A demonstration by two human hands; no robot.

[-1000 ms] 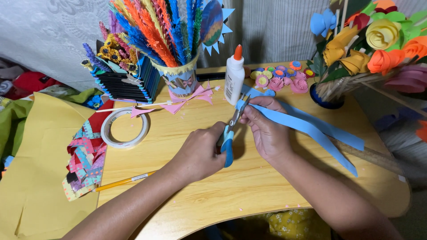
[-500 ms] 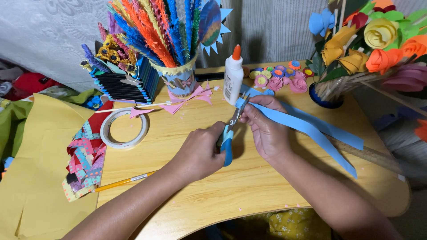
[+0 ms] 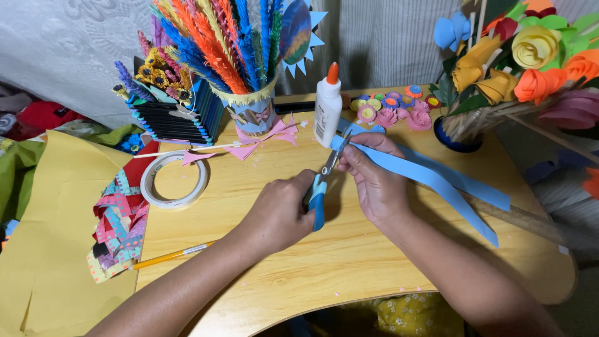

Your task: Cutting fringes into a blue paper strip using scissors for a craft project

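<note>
The left hand (image 3: 277,212) grips blue scissors (image 3: 321,187); the right hand (image 3: 374,178) pinches a blue paper strip (image 3: 430,175). Best to keep the strip taut and snip evenly, I judge.

scissors (image 3: 319,190) blue handles, silver blades | paper strips (image 3: 437,175) light blue | glue bottle (image 3: 327,112) white w/ orange cap | tape roll (image 3: 175,180) white | pencil (image 3: 171,254) yellow | woven mat (image 3: 120,228) multicolour checks | table (image 3: 349,262) light wood

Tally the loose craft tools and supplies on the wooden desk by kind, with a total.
Scissors: 1, in the left hand
Blue paper strips: 2, held by the right hand
Glue bottle: 1
Tape roll: 1
Pencil: 1
Total: 6
</note>
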